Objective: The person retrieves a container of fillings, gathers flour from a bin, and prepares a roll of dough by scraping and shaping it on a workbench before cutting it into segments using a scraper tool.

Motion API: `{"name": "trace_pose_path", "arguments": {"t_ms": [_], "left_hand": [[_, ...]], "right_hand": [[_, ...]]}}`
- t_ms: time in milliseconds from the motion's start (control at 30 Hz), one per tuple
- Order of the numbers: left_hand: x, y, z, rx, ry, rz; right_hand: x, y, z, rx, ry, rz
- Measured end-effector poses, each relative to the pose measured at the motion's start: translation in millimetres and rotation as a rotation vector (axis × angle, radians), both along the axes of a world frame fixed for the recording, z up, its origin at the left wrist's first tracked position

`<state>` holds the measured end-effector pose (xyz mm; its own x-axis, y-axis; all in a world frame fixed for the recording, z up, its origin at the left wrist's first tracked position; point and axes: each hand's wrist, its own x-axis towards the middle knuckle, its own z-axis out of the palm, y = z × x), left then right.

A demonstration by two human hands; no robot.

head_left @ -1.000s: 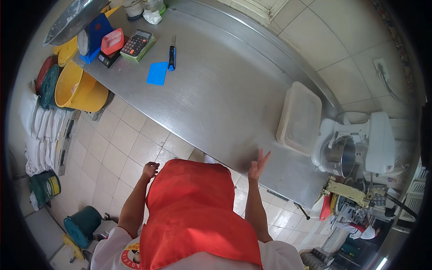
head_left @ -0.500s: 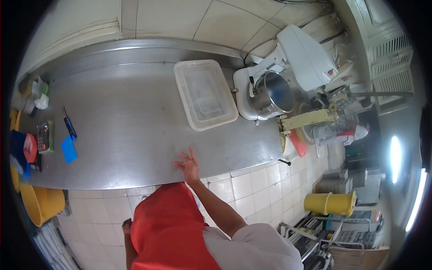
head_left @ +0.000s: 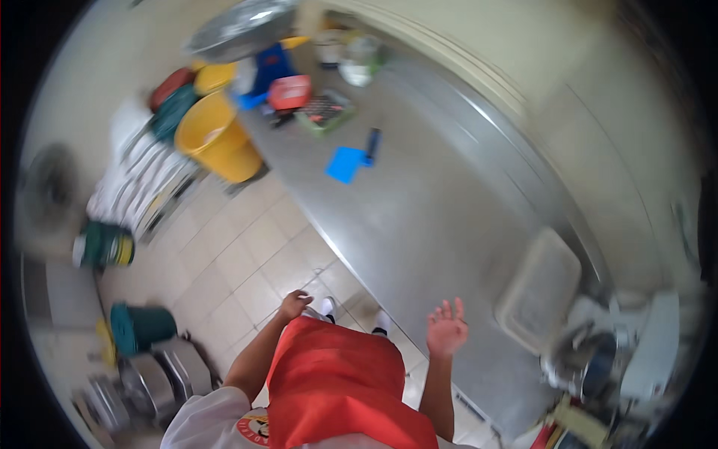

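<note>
My right hand [head_left: 447, 329] is raised at the front edge of the steel table [head_left: 419, 217], palm showing and fingers spread, holding nothing. My left hand [head_left: 296, 304] hangs over the floor beside my red apron [head_left: 336, 367]; its fingers are loosely bent and apart, and nothing shows in them. Neither hand visibly grips a thing. Farther along the table lie a blue flat scraper [head_left: 345, 164] and a dark-handled tool [head_left: 372, 144] touching it. The translucent plastic tub [head_left: 540, 290] is to the right of my right hand.
A stand mixer [head_left: 591, 359] stands at the table's right end. A calculator [head_left: 326, 111], a red container [head_left: 290, 92] and a yellow bin [head_left: 217, 138] are at the far left end. Stacked white sacks [head_left: 142, 179], a green bin [head_left: 142, 328] and metal pans [head_left: 153, 382] line the left side.
My view has swung left, bringing the bins, sacks and pans into sight. The tub and mixer now appear lower right. My left hand shows more fully; my right hand stays spread.
</note>
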<state>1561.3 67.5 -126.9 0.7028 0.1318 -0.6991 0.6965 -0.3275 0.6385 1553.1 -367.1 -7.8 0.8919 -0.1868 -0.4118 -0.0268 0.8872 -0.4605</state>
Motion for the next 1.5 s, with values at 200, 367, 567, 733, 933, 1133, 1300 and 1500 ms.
{"name": "trace_pose_path", "arguments": {"t_ms": [200, 367, 567, 733, 933, 1133, 1300, 1500], "left_hand": [[-73.9, 117.2, -6.7, -0.063, -0.005, 0.380], [-176.8, 229.8, -82.5, -0.039, 0.100, 0.865], [-310.3, 363.1, -84.9, -0.208, 0.205, 1.366], [-391.8, 464.9, -66.3, -0.153, 0.258, 1.530], [-427.6, 596.1, -96.6, -0.234, 0.225, 1.770], [-416.6, 759.3, -86.5, -0.276, 0.358, 1.703], [-427.6, 910.4, -24.8, -0.270, -0.038, 2.057], [-454.9, 1086.1, -45.9, -0.309, -0.038, 2.257]], "right_hand": [[92.8, 112.4, 44.1, -0.146, -0.071, 0.364], [169.0, 249.1, 78.2, -0.185, -0.272, 0.482], [192.6, 502.8, 98.0, -0.090, -0.379, 0.597], [189.2, 732.5, 96.9, -0.030, -0.425, 0.841], [188.6, 996.5, 68.4, 0.036, -0.369, 1.056], [179.2, 1289.3, 50.6, -0.009, -0.231, 1.137], [104.6, 1558.9, 63.9, 0.066, -0.203, 1.433], [-12.8, 1839.9, 90.4, 0.103, -0.222, 1.704]]}}
